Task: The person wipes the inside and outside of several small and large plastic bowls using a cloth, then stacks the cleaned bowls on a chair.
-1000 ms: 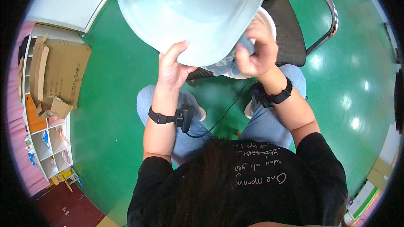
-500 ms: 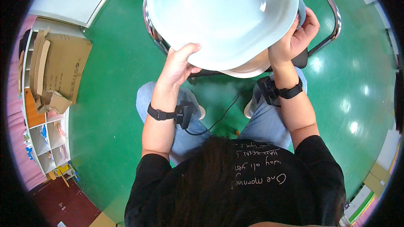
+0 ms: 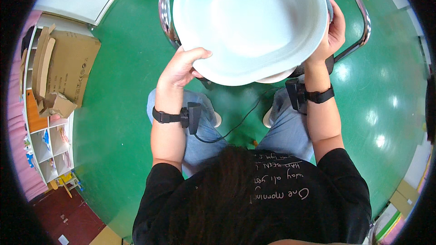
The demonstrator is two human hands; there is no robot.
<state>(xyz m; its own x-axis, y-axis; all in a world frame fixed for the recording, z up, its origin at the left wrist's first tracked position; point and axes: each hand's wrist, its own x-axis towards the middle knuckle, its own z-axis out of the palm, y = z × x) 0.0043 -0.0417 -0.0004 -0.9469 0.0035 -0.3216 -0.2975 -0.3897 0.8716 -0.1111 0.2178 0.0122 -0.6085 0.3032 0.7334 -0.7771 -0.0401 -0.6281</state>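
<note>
A pale blue-white plastic basin [image 3: 204, 27] is held up in front of me, its wide hollow facing me. My left hand [image 3: 180, 67] is closed on its lower left rim, thumb on top and fingers behind. At the basin's right outer side, my right hand [image 3: 332, 36] is closed round a grey-blue cloth [image 3: 329, 5] pressed against the wall. Most of the cloth and some fingers are hidden by the basin. Below the basin's lower edge peeks the pale rim of another thing [image 3: 277, 78], mostly covered.
Behind the basin stands a chair with chrome tube arms [image 3: 364, 27] and a dark seat. A black cable [image 3: 240, 124] runs between the wrist straps across my legs. At left are a cardboard box [image 3: 72, 66] and white shelves [image 3: 59, 140] on the green floor [image 3: 118, 154].
The basin has shifted a little right and toward me, covering more of the pale rim below. My left hand moved slightly left along with its rim grip; my right hand slid farther up the basin's side.
</note>
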